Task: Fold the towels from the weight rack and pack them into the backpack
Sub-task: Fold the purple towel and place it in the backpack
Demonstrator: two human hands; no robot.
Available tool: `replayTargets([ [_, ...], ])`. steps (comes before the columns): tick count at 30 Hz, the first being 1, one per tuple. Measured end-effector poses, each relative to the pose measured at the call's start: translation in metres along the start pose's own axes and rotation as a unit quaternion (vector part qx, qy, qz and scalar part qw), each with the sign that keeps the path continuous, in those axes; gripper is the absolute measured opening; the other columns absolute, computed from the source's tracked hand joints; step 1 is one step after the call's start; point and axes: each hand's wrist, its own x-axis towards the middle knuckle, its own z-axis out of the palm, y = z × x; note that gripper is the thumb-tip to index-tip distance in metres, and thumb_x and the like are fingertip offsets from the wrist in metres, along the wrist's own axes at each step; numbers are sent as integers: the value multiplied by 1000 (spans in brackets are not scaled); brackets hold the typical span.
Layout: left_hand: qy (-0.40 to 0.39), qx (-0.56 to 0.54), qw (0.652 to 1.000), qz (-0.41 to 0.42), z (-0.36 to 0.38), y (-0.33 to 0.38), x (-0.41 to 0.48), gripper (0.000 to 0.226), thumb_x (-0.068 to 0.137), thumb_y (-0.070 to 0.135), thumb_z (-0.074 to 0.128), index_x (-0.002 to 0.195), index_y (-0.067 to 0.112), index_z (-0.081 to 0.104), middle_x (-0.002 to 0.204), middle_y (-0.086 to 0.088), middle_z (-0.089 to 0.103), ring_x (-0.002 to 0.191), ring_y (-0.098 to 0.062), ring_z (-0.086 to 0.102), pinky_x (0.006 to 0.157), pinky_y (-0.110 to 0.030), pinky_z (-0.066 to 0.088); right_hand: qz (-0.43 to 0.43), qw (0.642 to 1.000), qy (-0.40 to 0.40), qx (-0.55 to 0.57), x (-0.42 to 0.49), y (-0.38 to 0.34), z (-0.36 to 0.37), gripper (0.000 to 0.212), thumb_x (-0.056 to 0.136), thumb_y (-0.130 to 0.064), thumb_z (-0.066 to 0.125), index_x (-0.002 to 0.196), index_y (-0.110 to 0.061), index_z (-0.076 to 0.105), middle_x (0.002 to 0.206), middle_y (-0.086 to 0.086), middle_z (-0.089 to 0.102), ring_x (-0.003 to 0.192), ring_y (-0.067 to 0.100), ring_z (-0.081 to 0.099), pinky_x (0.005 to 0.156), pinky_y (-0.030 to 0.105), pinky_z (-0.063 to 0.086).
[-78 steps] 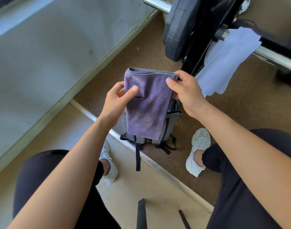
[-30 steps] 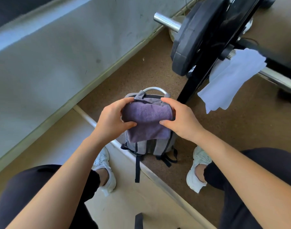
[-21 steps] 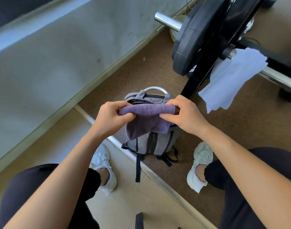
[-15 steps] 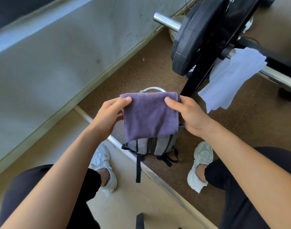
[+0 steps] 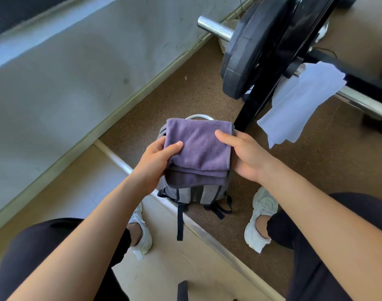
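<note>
Head view: the left hand [image 5: 157, 158] and right hand [image 5: 243, 153] each grip a side of the folded purple towel [image 5: 199, 148], held above the grey backpack [image 5: 194, 193] on the floor. A white towel [image 5: 298, 103] hangs on the rack's bar [image 5: 363, 103].

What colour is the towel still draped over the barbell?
Pale lavender-blue, plain, no pattern: the thin draped towel, seen in the head view.
</note>
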Motion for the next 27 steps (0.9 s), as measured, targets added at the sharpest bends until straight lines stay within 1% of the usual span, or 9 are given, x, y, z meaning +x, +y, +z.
replayTargets([
  [4, 74, -75, 993, 45, -3, 1, 4, 39, 97, 16, 68, 135, 15, 58, 122, -1, 73, 109, -14, 71, 90, -30, 55, -8, 983, -181, 8, -9, -7, 0, 55, 98, -5, 50, 151, -18, 42, 149, 16, 51, 138, 34, 49, 115, 52, 38],
  [7, 93, -145, 985, 4, -7, 4, 7, 38, 99, 18, 66, 136, 12, 58, 123, -7, 74, 109, -18, 72, 98, -40, 57, -19, 967, -250, -49, -13, -8, -3, 80, 86, 8, 51, 154, -29, 34, 152, 19, 46, 140, 36, 47, 115, 53, 39],
  [9, 78, -168, 982, -23, -9, 6, 6, 38, 100, 20, 64, 136, 10, 60, 129, -13, 71, 120, -27, 68, 106, -48, 52, -29, 963, -251, -90, -14, -3, 0, 82, 85, 12, 55, 155, -25, 33, 151, 14, 50, 139, 30, 50, 113, 46, 43],
  [12, 35, -167, 985, -32, -9, 7, 3, 37, 100, 23, 64, 135, 10, 63, 130, -13, 71, 125, -30, 65, 110, -50, 49, -39, 976, -188, -99, -11, 4, 5, 69, 91, 10, 60, 150, -18, 40, 145, 9, 57, 134, 23, 55, 109, 37, 47],
  [16, -21, -139, 989, -42, -8, 13, -2, 39, 97, 30, 64, 133, 13, 66, 130, -11, 71, 122, -23, 68, 109, -42, 49, -17, 982, -180, -61, -11, 3, 6, 71, 87, 2, 59, 151, -23, 39, 147, 9, 55, 135, 25, 54, 112, 43, 44],
  [19, -57, -127, 988, -71, -9, 17, -6, 45, 92, 33, 66, 129, 9, 68, 128, -13, 72, 120, -24, 69, 109, -40, 48, 8, 974, -224, 37, -14, 4, 12, 53, 99, -13, 46, 152, -17, 39, 152, 18, 48, 140, 34, 47, 116, 52, 37],
  [22, -76, -149, 983, -80, -12, 21, -9, 41, 87, 33, 66, 120, 9, 75, 120, -14, 75, 117, -26, 70, 106, -38, 49, 26, 969, -228, 94, -12, 5, 15, 59, 104, -38, 39, 156, -11, 32, 158, 22, 36, 147, 38, 36, 120, 58, 27],
  [25, -123, -175, 975, -63, -20, 24, -10, 34, 86, 32, 65, 108, 12, 81, 110, -12, 77, 106, -24, 72, 102, -37, 53, 41, 973, -198, 112, -10, 5, 14, 63, 105, -52, 36, 155, -14, 34, 159, 17, 38, 147, 34, 37, 120, 55, 28],
  [27, -169, -128, 975, -67, -24, 23, -11, 46, 72, 36, 84, 109, 10, 80, 113, -13, 76, 106, -25, 72, 99, -37, 56, 38, 978, -174, 110, -12, 4, 13, 64, 105, -56, 33, 153, -14, 41, 154, 15, 46, 143, 31, 43, 118, 50, 34],
])
